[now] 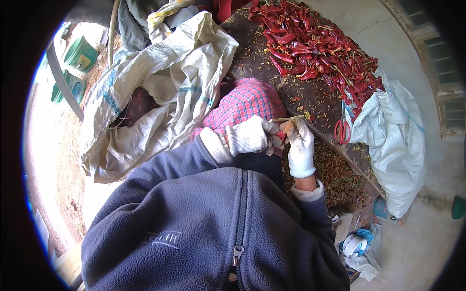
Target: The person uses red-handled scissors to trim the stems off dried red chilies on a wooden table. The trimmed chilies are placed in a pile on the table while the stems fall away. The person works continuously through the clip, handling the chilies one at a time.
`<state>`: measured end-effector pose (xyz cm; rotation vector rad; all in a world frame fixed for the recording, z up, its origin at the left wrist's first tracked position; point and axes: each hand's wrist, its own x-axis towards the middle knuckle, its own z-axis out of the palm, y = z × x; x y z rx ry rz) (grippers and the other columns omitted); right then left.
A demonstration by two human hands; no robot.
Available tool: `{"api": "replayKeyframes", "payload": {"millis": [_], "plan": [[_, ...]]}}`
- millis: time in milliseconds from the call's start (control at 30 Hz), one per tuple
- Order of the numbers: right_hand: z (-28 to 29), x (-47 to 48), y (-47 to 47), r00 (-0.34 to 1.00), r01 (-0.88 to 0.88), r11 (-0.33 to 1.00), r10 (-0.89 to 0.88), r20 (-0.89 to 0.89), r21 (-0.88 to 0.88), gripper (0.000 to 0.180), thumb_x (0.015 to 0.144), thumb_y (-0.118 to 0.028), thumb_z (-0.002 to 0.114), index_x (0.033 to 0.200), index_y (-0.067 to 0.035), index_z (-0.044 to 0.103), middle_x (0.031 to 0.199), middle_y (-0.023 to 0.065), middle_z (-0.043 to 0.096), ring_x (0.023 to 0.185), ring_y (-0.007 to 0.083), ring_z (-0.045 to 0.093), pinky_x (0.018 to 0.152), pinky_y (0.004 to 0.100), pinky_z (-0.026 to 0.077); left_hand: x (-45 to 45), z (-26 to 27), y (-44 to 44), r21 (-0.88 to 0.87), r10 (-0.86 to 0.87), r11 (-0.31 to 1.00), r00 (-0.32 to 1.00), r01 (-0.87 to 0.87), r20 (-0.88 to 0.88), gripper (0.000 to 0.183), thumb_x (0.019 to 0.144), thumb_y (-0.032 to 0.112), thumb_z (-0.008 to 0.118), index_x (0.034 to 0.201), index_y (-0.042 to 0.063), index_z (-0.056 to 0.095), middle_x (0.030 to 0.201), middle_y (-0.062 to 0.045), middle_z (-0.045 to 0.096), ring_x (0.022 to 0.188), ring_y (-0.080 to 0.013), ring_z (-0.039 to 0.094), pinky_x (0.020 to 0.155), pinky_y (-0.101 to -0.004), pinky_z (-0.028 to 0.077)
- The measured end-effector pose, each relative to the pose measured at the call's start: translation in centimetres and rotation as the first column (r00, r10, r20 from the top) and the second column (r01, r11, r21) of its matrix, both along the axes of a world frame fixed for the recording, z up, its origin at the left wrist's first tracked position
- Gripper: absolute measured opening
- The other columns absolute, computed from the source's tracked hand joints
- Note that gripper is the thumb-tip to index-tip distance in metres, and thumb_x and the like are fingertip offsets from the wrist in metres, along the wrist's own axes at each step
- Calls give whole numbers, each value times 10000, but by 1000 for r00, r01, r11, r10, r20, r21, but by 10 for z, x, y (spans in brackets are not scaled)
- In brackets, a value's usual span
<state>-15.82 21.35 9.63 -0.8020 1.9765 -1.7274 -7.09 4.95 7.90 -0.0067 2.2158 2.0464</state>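
Note:
White knit gloves cover both hands, held close together above the lap. My left hand (255, 135) is closed around a red dried chili pepper (280, 135), mostly hidden by the fingers. Against the pepper's end, my right hand (300, 143) pinches with thumb and fingers; a brown covering (288, 128) shows on one digit. A thin pale strip (285, 119), perhaps a stem, crosses just above the fingertips. Beyond the hands, a heap of red dried chili peppers (313, 47) lies on a dark tabletop (251, 51) scattered with yellow seeds.
A large open woven sack (145, 142) with dark red contents stands at the left. Red-handled scissors (342, 131) lie by the table edge, beside a white woven sack (397, 145). Stems and scraps (338, 174) cover the floor below. Green tubs (81, 54) stand far left.

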Motion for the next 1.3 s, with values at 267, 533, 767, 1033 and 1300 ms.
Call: {"api": "replayKeyframes", "payload": {"millis": [267,533,767,1033,1300], "plan": [[-31,-37,24,847,213,822,115,520,-529,293,1005,-322,581,838,-91,508,770,5,501,575,79,404,526,250,347,3,12,-3,-62,-32,998,978,20,-204,255,918,69,627,1168,66,678,836,-124,718,778,-180,704,688,-309,550],[-27,-92,64,702,470,670,110,-703,574,191,845,-261,723,878,-79,677,850,164,674,796,390,648,678,463,503,-7,25,-10,819,27,570,997,-71,68,410,990,174,567,1372,45,493,947,-98,703,779,-158,676,682,-258,544],[-54,-181,-56,460,390,837,183,-869,383,149,869,-178,622,1003,-129,663,1014,125,651,894,345,638,756,438,536,-63,3,2,943,-28,334,999,-14,24,445,949,195,605,1352,30,510,1005,-51,656,813,-127,658,726,-292,557],[-85,-229,-104,102,657,566,588,-803,498,168,889,-230,554,995,-179,674,1101,67,605,1037,237,571,806,409,466,-91,-13,19,858,34,445,962,-257,271,262,934,202,647,1168,85,634,703,37,555,528,-71,487,506,-231,405],[-88,-270,19,529,602,791,-295,-796,106,222,833,-48,731,1041,-87,664,1005,109,679,834,272,651,748,367,538,-95,-16,20,791,93,537,952,-293,290,289,933,230,676,1176,79,635,721,28,584,558,-79,533,495,-233,416]]}}
